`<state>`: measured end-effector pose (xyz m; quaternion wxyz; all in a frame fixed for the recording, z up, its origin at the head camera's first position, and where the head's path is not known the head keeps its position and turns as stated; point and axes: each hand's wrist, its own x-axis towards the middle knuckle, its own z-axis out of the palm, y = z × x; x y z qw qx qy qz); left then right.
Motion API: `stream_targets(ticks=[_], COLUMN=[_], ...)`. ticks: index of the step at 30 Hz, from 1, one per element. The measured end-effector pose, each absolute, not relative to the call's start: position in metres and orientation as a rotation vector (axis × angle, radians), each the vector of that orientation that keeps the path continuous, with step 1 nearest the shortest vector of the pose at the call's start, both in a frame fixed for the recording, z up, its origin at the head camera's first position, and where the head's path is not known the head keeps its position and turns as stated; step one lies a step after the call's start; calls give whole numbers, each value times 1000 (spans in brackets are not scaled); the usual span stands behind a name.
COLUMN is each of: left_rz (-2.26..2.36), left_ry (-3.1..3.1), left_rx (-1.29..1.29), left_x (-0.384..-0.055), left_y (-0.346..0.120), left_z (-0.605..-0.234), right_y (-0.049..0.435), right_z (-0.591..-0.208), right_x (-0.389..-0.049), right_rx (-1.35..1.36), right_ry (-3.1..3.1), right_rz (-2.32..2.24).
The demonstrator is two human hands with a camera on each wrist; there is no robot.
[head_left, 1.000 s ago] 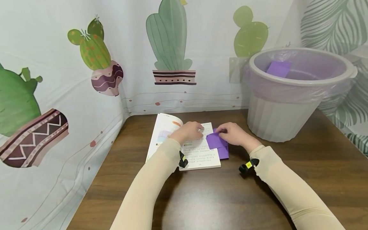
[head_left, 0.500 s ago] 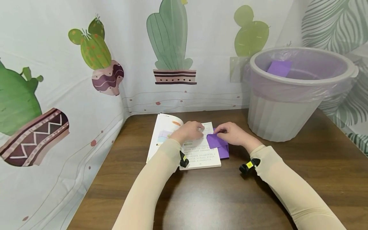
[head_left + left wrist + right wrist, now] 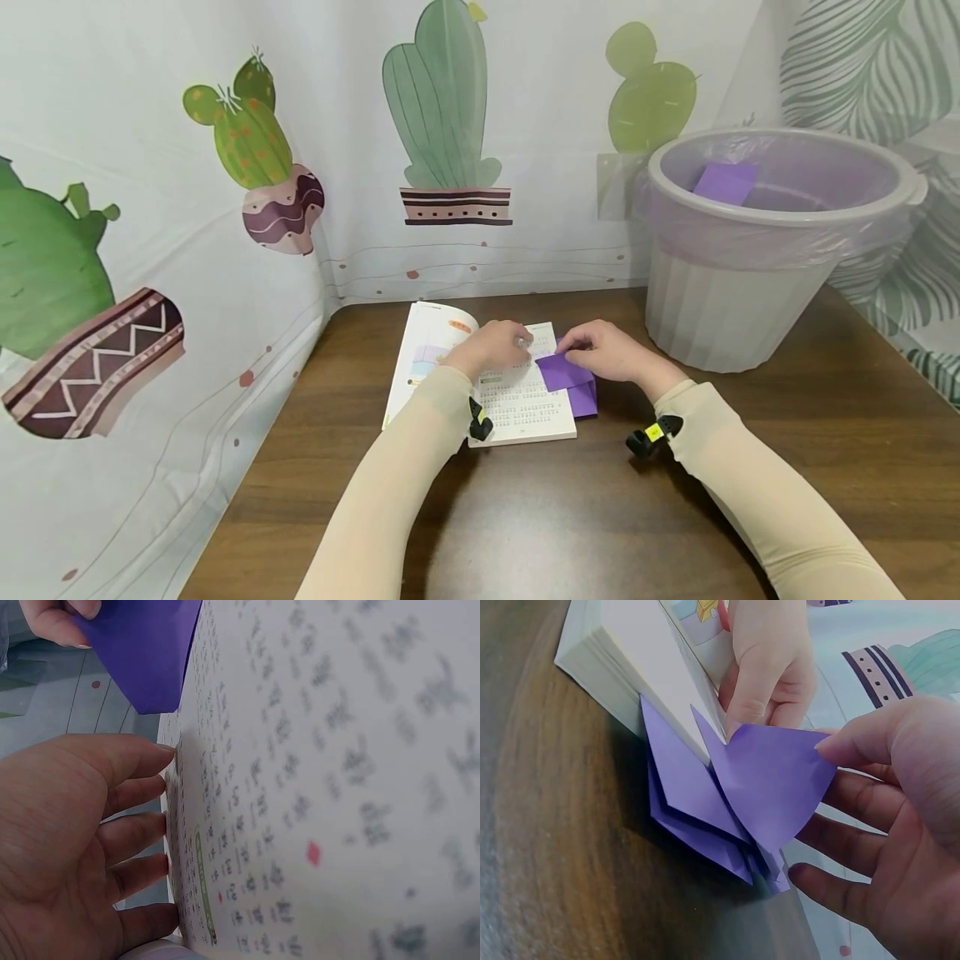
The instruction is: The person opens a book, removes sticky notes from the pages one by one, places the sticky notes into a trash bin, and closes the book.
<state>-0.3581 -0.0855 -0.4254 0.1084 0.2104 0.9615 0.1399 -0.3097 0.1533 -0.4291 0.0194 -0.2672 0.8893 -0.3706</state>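
Observation:
A thick book point(image 3: 525, 417) lies spread on the wooden table, its right-hand page covered in small print. My left hand point(image 3: 498, 343) rests on that page; in the left wrist view its fingertips meet the paper with the fingers loosely extended. At the book's right edge is folded purple paper point(image 3: 564, 375). My right hand point(image 3: 606, 350) pinches its upper flap point(image 3: 780, 776) between thumb and index finger, and the other fingers stay spread below. That flap stands over the page edge, while further folded layers point(image 3: 697, 791) hang beside the page block.
A pale ribbed bin point(image 3: 727, 308) with a clear liner stands at the back right of the table point(image 3: 525, 517). Inside it leans another purple piece point(image 3: 723, 182). A cactus-print curtain point(image 3: 555, 100) hangs behind. Black straps with cameras sit on both wrists.
My right fingertips have shifted slightly left with the purple flap. The left hand holds its place on the page, and the head view has tilted a little.

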Motion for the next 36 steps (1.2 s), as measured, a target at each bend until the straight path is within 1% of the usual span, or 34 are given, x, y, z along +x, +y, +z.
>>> stream_targets(ticks=[15,36], left_rz=[392,380], left_ry=[2842,2850], left_rx=[612,622], left_x=[-356,-353], left_y=[-84,-84], left_z=[-425,-426], right_y=[153,147], right_z=[-424,-413], right_x=[-307,-297], right_rx=[-913,-937], right_ry=[2709,2666], right_rz=[-1137,-1186])
